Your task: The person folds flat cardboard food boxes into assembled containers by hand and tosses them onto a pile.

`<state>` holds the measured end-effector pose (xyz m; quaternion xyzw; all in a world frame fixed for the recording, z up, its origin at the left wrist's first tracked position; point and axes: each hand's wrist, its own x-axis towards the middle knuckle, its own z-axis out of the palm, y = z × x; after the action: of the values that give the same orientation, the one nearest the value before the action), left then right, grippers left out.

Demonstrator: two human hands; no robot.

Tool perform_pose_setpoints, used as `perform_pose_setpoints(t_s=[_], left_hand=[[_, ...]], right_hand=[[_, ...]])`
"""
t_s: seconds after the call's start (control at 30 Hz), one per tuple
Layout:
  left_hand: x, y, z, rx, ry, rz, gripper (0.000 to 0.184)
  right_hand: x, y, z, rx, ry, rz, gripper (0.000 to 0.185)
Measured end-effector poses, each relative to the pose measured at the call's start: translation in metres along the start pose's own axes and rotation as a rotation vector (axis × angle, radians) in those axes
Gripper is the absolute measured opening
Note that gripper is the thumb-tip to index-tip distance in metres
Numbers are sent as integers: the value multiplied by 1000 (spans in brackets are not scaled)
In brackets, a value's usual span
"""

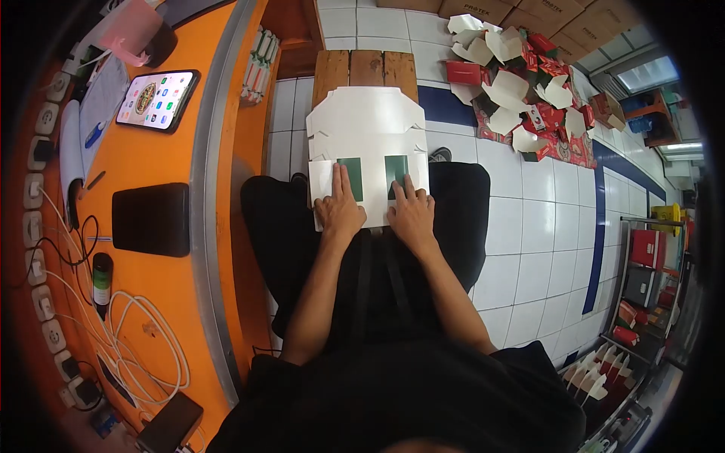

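A flat white cardboard box blank [367,121] with cut corners and slits lies across a wooden bench [366,68] between my knees. Two dark green flaps [353,177] show against its white face, one at each side of the middle. My left hand [342,208] presses on the left flap area with two fingers stretched forward and the others bent. On the right green flap [395,166] rest the outstretched fingers of my right hand [412,213]. Neither hand grips the card; both touch it from above.
Folded red and white boxes [521,94] lie heaped on the floor at the upper right, near brown cartons [483,9]. An orange counter [162,181] on the left holds a phone [157,100], a black case [151,219] and cables [162,325]. Shelving [642,294] stands at right.
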<state>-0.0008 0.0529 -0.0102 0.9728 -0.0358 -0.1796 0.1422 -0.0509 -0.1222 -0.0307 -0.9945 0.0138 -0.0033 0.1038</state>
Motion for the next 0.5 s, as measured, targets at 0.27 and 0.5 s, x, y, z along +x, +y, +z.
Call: perform_pose_setpoints(t_s=[0.27,0.5], left_hand=[[-5,-9,35,127,508,192,81],[19,56,23,-481,399,233,37]], right_hand=[[8,6,0,-3,-45,17,68],[-1,12,-15,205,-59,41,72]])
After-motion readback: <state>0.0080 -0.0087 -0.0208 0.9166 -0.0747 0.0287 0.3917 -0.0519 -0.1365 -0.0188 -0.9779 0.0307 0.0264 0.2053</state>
